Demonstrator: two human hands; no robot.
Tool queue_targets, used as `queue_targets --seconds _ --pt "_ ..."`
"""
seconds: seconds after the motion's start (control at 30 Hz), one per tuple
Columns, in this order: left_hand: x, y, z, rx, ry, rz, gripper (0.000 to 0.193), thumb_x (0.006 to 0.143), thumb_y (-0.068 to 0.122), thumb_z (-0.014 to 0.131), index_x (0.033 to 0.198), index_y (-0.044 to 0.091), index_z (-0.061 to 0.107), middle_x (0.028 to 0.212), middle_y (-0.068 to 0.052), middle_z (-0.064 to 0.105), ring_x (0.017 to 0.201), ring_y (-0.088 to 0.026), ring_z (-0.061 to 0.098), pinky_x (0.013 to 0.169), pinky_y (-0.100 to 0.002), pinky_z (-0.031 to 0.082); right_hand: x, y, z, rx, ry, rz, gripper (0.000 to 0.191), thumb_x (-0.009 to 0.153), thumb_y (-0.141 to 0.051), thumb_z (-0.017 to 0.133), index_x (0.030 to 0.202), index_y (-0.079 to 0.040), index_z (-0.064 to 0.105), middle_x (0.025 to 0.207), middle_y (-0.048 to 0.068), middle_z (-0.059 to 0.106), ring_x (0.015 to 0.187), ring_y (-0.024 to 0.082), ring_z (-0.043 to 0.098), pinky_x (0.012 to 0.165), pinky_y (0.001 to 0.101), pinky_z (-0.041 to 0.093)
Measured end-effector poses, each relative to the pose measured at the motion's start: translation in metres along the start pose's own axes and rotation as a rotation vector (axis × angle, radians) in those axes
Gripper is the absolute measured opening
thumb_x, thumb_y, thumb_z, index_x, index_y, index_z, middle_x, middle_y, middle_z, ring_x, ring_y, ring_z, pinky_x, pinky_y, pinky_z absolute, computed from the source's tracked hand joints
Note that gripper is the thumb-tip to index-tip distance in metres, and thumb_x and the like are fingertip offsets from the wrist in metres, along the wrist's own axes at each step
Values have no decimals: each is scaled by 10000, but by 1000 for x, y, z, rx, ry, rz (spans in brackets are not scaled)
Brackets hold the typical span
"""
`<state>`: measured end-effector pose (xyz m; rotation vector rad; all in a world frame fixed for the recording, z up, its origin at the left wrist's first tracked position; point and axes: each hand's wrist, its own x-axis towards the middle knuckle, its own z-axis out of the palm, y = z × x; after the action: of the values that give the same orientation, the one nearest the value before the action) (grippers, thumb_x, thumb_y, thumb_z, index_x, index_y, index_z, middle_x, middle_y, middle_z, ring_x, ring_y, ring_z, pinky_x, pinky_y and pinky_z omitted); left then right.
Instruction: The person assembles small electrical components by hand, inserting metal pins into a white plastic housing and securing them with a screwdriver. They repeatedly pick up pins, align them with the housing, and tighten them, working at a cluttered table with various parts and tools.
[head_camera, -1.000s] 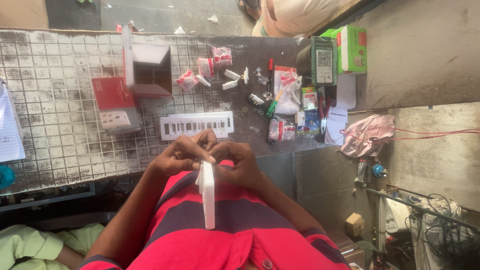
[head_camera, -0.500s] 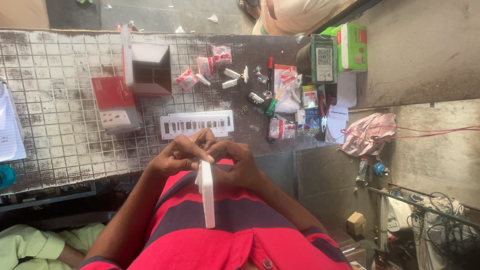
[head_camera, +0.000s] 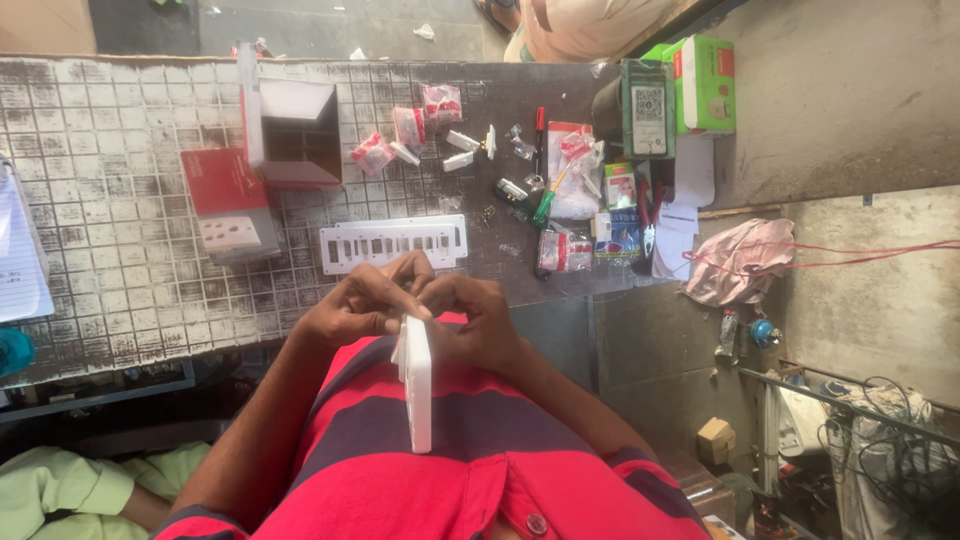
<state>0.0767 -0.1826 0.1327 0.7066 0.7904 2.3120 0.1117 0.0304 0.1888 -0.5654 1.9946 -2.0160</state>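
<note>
Gridded, worn matting covers the workbench (head_camera: 120, 290) at which the person sits, and just off its near edge, over the lap of a red and dark striped shirt, is the white plastic plate (head_camera: 418, 390). It is seen edge-on, its long side running from the hands back toward the chest. The left hand (head_camera: 350, 312) and the right hand (head_camera: 480, 322) meet at its far end, fingers curled in tight and pinching that end from both sides. What the fingertips press on is hidden between them.

Against the views of a second and half a second ago almost nothing has shifted: the plate keeps the same tilt and the same place, and both hands stay closed on the same end, with only small movement in the fingers. The work looks to be a fine job at that end rather than any carrying or setting down.

Just beyond the hands, a long white slotted frame (head_camera: 395, 243) lies flat on the bench. To its left a flat red box (head_camera: 225, 200) lies closed, and behind it an open red and white carton (head_camera: 292, 135) stands with its mouth toward the camera; its inside looks dark and empty. To the right are small red and white packets (head_camera: 440, 100), a clear bag (head_camera: 575, 170) with small parts inside, a red pen (head_camera: 540, 125) and green boxes (head_camera: 705, 85) at the far corner. A pink cloth (head_camera: 745, 262) hangs off the bench's right end
</note>
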Motion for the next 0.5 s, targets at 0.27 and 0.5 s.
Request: queue_targets --seconds 0.27,0.5 --pt "2 3 1 12 0 0 322 893 244 851 1140 42 808 1034 -23 499 1014 -152 456 858 -278 397 0 2 -1 14 5 37 202 931 -12 766 1088 27 645 1022 99 731 950 124 738 868 295 635" --pt "3 4 -1 61 -10 24 323 902 263 843 1145 53 809 1046 -26 509 1036 -155 456 902 -283 390 3 -1 -1 -9 -15 -18 267 887 -18 795 1088 36 628 1037 103 719 951 126 727 870 294 627"
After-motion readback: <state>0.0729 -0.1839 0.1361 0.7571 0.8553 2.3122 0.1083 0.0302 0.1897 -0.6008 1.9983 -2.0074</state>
